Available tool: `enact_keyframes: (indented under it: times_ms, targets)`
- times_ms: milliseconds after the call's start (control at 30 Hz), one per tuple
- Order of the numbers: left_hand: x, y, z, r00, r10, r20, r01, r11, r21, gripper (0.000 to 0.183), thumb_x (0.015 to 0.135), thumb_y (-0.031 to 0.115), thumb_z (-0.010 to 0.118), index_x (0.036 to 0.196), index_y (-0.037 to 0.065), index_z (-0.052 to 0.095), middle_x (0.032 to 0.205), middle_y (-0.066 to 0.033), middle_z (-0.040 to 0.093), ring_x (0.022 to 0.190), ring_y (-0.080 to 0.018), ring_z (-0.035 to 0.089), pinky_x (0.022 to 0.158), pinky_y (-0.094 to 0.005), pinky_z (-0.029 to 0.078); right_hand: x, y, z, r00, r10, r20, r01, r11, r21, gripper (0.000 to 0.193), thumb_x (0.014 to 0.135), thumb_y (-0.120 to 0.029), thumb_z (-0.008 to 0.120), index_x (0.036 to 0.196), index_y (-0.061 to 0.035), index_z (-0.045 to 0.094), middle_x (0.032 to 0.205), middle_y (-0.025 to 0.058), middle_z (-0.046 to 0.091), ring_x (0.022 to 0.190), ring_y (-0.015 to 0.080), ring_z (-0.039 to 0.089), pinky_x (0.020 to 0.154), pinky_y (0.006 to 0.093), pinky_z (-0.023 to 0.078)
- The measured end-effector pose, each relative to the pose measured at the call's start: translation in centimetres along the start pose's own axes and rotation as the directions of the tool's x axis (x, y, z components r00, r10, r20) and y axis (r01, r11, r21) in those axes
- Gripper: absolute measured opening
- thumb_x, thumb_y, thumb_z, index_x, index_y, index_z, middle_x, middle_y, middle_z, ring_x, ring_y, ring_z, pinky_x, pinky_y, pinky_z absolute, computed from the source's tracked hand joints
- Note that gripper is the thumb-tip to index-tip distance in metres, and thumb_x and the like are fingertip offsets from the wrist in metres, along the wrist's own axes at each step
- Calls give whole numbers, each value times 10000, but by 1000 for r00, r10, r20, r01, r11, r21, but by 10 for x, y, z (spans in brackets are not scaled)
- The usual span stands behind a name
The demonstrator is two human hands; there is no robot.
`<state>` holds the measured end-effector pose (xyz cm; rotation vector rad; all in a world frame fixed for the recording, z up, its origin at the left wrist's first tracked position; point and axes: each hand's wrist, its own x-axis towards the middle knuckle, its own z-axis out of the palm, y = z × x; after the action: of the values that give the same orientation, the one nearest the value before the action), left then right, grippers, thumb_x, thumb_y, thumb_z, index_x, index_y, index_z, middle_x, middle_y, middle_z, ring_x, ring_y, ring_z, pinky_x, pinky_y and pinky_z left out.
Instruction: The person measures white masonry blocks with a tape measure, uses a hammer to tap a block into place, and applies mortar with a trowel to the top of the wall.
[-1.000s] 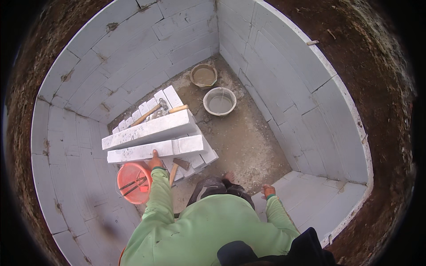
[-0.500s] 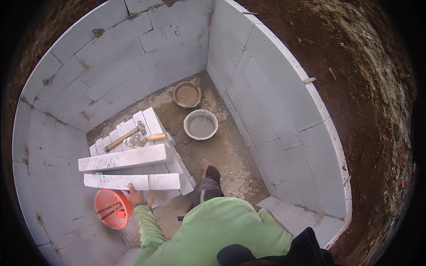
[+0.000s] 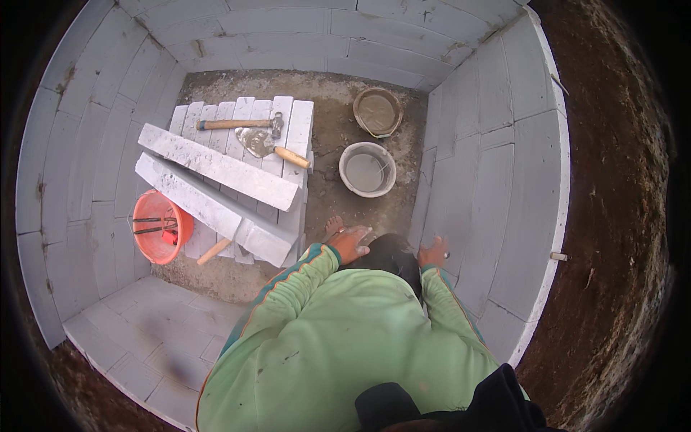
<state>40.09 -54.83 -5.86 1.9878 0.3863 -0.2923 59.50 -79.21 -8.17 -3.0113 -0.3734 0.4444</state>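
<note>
Left hand (image 3: 348, 245), fingers (image 3: 356, 234) slightly parted beside dark trousers (image 3: 393, 256), right hand (image 3: 432, 254), hold unclear

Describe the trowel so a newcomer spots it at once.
Find the white block stack on the floor. On top lies a hammer; the trowel is just below it in view. Both have wooden handles, but only the trowel has a broad, grey-smeared blade.

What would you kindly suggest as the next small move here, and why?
I would probably reach the left hand toward the trowel: that hand appears to hold nothing, and the trowel lies on the stacked blocks with its wooden handle uncovered.
</note>
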Motion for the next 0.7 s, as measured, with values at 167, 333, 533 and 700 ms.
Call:
enact_keyframes:
  times_ms: [167,333,533,700]
  targets:
    - [-13,-43,35,847,-451,281,398,889,227,630,880,485,589,1405,147,507,1457,-163,473,1350,-354,434,1116,-487,338,56,-20,30,407,-500,765,529,811,249,625,883,-399,626,1369,-28,495,1405,210,489,1305,378,448,1069,457,384]
    - [-17,65,-102,871,-376,317,473,815,-334,516,904,404,597,1303,76,598,1321,-183,582,1245,-354,523,1088,-464,370,113,-133,-69,475,-259,841,722,662,-204,520,866,-417,605,1259,-78,608,1335,182,575,1222,372,546,1037,465,421]
    - [45,105,-127,743,-246,-622,429,889,161,554,894,334,622,1369,70,509,1320,-179,575,1203,-349,553,1036,-434,421,236,-151,-20,490,-688,535,645,700,308,469,866,-302,633,1258,-50,576,1170,228,652,1119,384,611,953,453,480]
    - [79,56,-4,630,-379,-677,328,921,-210,655,888,344,640,1446,89,412,1465,-143,453,1354,-385,401,1124,-522,299,264,-129,-6,453,-662,597,769,629,114,425,843,-296,618,1197,-61,626,1139,222,665,1087,389,630,960,461,478]
